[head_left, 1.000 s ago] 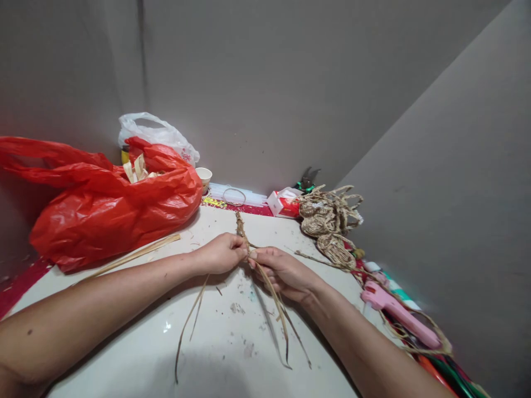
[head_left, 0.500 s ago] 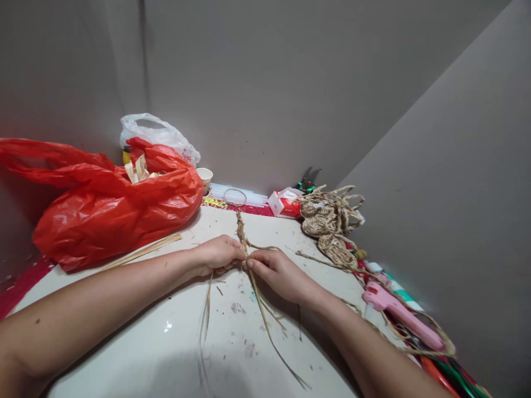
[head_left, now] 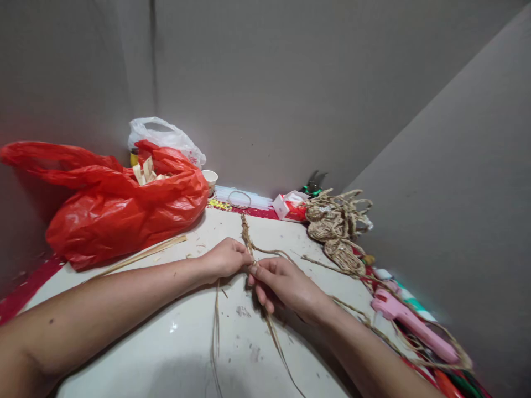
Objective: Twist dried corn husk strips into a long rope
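Note:
A brown cord of twisted plant fibre [head_left: 245,231] lies on the white table, its thick end pointing away from me. My left hand [head_left: 228,258] is closed on the cord's near end, fingers pinched together. Right beside it, my right hand [head_left: 280,282] pinches the same spot between thumb and forefinger, its other fingers curled below. Loose dry strands [head_left: 215,320] hang down from under my left hand, and more strands [head_left: 276,337] trail toward me from below my right hand. A thinner cord branches off to the right behind my right hand.
At left stands a red plastic bag [head_left: 133,215] holding pale strips. A paper cup [head_left: 210,179], glue sticks [head_left: 257,200], a tissue pack [head_left: 292,207] and pruning shears [head_left: 314,185] line the back. Coiled rope pieces [head_left: 340,229] and a pink glue gun [head_left: 415,323] lie at right.
My right hand has turned and dropped slightly, its lower fingers now showing beneath the cord. My left hand keeps its pinch. The whole view has shifted a little.

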The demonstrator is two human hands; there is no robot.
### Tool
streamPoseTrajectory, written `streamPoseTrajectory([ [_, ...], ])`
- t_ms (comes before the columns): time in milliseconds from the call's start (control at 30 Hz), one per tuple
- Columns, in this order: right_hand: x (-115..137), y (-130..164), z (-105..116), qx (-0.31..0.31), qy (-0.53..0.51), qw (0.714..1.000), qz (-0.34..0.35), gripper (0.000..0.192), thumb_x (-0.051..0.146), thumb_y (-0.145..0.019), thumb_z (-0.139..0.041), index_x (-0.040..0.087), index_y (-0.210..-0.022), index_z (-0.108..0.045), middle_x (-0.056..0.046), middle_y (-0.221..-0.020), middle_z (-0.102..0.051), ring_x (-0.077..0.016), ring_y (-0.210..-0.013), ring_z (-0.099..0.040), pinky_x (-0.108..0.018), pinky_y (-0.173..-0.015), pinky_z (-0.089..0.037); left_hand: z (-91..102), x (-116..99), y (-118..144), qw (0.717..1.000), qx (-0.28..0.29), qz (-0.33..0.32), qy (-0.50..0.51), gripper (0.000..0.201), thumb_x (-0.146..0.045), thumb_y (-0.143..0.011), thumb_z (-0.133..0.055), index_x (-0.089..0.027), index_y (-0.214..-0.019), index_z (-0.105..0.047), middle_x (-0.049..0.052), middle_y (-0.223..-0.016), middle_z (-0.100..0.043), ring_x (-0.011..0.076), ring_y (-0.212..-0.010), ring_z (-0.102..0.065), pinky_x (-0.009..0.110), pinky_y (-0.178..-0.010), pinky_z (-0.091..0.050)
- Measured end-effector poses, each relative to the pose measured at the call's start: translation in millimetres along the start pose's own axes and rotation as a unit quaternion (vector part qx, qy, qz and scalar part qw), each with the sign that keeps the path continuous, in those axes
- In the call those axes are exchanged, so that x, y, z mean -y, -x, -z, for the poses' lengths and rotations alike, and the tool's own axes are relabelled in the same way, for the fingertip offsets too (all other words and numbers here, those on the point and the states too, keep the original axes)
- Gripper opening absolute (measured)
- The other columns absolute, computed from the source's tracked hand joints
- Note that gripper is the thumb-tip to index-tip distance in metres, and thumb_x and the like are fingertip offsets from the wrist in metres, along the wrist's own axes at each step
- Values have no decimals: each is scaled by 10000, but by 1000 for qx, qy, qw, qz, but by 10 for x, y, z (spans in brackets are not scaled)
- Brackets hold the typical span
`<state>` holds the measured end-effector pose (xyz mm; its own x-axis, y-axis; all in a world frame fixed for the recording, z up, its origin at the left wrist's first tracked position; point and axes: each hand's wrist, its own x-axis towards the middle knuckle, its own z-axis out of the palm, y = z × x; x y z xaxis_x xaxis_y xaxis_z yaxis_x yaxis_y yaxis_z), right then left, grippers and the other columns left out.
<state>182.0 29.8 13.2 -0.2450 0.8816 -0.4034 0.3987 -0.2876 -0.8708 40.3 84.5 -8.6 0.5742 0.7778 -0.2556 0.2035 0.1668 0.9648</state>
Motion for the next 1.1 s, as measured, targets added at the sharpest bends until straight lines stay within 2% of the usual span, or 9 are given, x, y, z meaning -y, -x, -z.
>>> streamPoseTrajectory([
  [167,-73,-6,-161,-14,-20,1000,2,398,545,-774,-454,153,-732,-510,-10,-485,-584,-97,-342,-503,-176,-333,-288,-28,-4,38,999,16,13,40,168,-249,-715,-492,-156,-576,-501,-37,-385,-476,46,-291,-288,200,-340,-142],
  [367,-134,-34,-218,-37,21,999,20,415,566,-780,-440,160,-733,-510,-3,-493,-577,-86,-343,-468,-181,-341,-302,-17,22,30,997,1,19,75,152,-276,-678,-585,-150,-621,-522,-51,-374,-449,43,-303,-298,199,-338,-142],
  [533,29,189,-226,94,35,995,22,449,577,-768,-508,139,-679,-555,-12,-524,-573,-72,-391,-475,-177,-397,-316,-21,2,29,997,-27,34,66,113,-222,-647,-612,-151,-598,-539,-89,-342,-342,39,-296,-239,206,-335,-143],
  [567,65,232,-209,101,35,994,31,470,591,-759,-517,136,-652,-561,-13,-518,-565,-70,-390,-464,-184,-404,-328,-19,-2,33,997,-27,34,62,113,-219,-648,-610,-152,-591,-539,-88,-341,-340,41,-295,-237,209,-334,-143],
  [633,105,267,-148,38,30,996,77,494,606,-748,-531,136,-597,-556,-6,-474,-528,-70,-386,-437,-191,-409,-332,-16,-8,42,997,-22,30,62,133,-213,-646,-610,-158,-568,-517,-83,-345,-355,45,-293,-244,213,-332,-143],
  [700,87,218,-65,-86,3,989,122,486,593,-752,-545,143,-570,-542,16,-429,-471,-61,-374,-390,-185,-395,-302,-16,-4,47,997,-18,28,67,155,-212,-641,-615,-163,-552,-497,-84,-345,-355,47,-293,-246,214,-331,-144],
  [800,-20,31,55,-211,-93,964,129,443,552,-747,-583,151,-568,-523,48,-399,-393,-44,-357,-296,-176,-365,-221,-21,17,40,998,-18,25,58,146,-227,-638,-617,-165,-558,-512,-85,-347,-352,50,-295,-245,215,-327,-146],
  [967,-185,-235,147,-242,-229,937,106,405,499,-680,-660,166,-546,-472,66,-393,-349,-43,-353,-248,-177,-357,-168,-21,25,28,998,-26,33,46,107,-229,-644,-614,-159,-588,-554,-83,-368,-373,47,-297,-256,209,-332,-146],
  [1100,-256,-319,149,-256,-210,936,115,420,517,-678,-642,169,-533,-458,65,-395,-345,-49,-357,-246,-188,-365,-160,-20,15,44,998,-32,30,54,84,-190,-646,-588,-155,-575,-561,-76,-366,-383,49,-290,-258,215,-330,-141],
])
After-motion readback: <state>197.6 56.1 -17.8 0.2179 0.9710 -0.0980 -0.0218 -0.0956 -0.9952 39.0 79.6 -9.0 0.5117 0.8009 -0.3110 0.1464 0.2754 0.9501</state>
